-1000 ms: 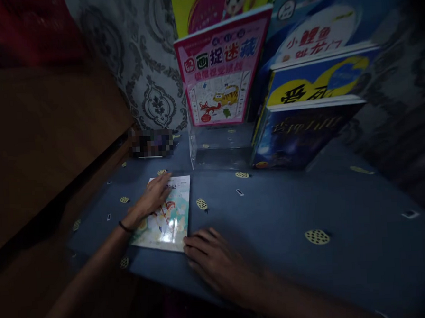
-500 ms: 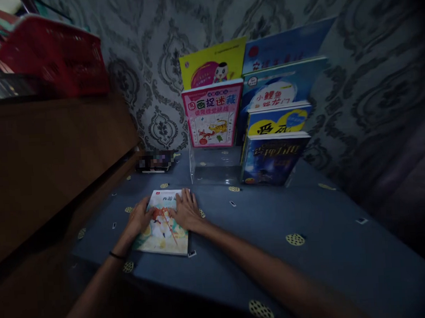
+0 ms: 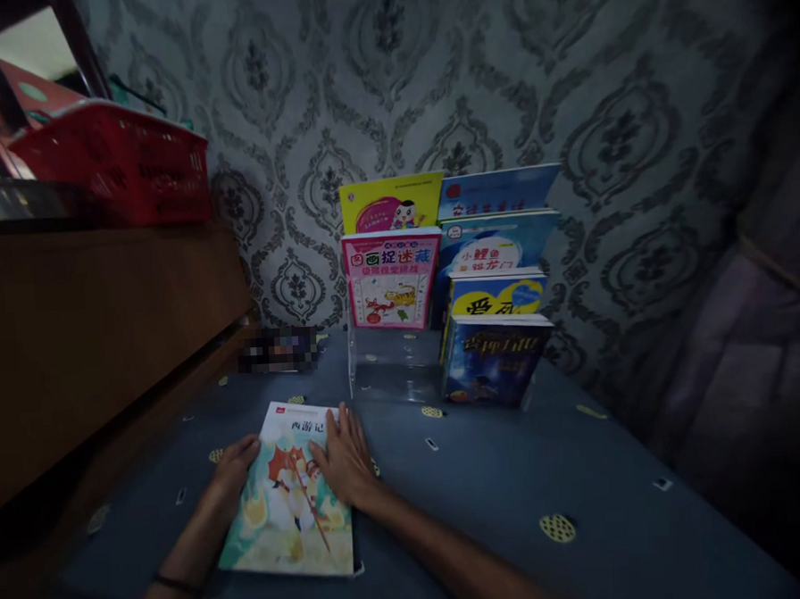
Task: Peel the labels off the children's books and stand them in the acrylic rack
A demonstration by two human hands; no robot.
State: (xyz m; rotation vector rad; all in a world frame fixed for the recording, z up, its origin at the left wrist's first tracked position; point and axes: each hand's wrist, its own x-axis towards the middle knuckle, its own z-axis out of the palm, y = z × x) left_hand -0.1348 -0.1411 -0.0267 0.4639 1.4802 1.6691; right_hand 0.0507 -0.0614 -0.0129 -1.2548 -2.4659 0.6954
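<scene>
A thin storybook (image 3: 287,511) with a pale, colourful cover and a red-caped figure is in front of me at the table's near left, cover up. My left hand (image 3: 231,474) is at its left edge, thumb by the edge and the other fingers mostly hidden, seemingly tucked beneath. Across the upper right of the cover and its right edge rests my right hand (image 3: 345,454), fingers stretched out and thumb spread on the picture. Whether the book lies fully flat or is slightly raised, I cannot tell.
A clear acrylic rack (image 3: 394,371) holds several upright books, among them a pink picture book (image 3: 392,282) and a dark blue book (image 3: 494,362). A blurred dark item (image 3: 278,350) lies at the back left. A red basket (image 3: 117,162) stands on the wooden cabinet (image 3: 99,315).
My view has shifted, so the rack and books appear lower. My left hand has slid off the cover to the book's left edge; my right hand stays on its right side.
</scene>
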